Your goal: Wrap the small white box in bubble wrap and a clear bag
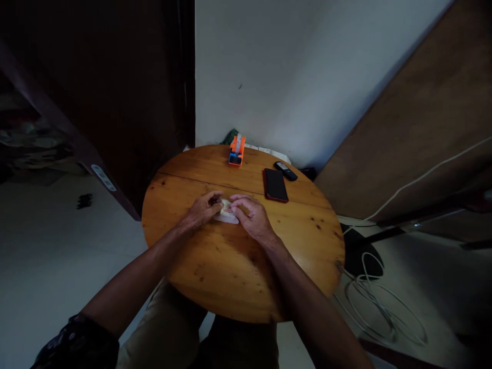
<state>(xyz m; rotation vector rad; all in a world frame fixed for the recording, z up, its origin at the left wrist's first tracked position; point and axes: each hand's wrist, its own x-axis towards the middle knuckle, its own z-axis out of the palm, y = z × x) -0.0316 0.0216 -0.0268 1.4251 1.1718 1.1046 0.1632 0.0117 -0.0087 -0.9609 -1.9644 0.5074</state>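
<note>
On the round wooden table (184,200), a small whitish packet (227,217) lies between my two hands. It looks like a flat piece of paper or plastic with a pale, slightly reddish item on top; its exact kind is too small and dim to make out. My left hand (205,207) has its curled fingers closed on the packet's left side. From the right, my right hand (249,212) pinches at its upper right part with thumb and forefinger. My fingertips hide some of the packet.
An orange and blue tape dispenser (237,150) stands near the table's far edge. A phone in a red case (275,185) and a small black handset (285,170) lie at the back right. Coiled white cable (369,292) rests on the floor to the right.
</note>
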